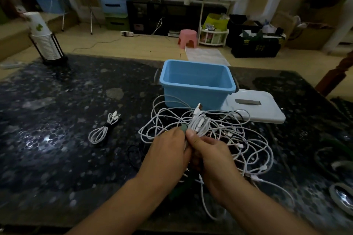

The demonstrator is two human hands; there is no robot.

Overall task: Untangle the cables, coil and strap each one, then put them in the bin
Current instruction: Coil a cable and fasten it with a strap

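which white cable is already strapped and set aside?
The coiled white cable lying alone left of the tangled pile, bound by a dark strap. The bundle in both hands is not set down.

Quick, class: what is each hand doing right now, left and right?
Left hand: pinches the green strap at the coiled white cable.
Right hand: grips that coiled white cable.

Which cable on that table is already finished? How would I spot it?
Start at the blue plastic bin on the dark speckled table. Left of it lies a small white coiled cable, apart from the loose white tangle. It alone is bound by a dark strap.
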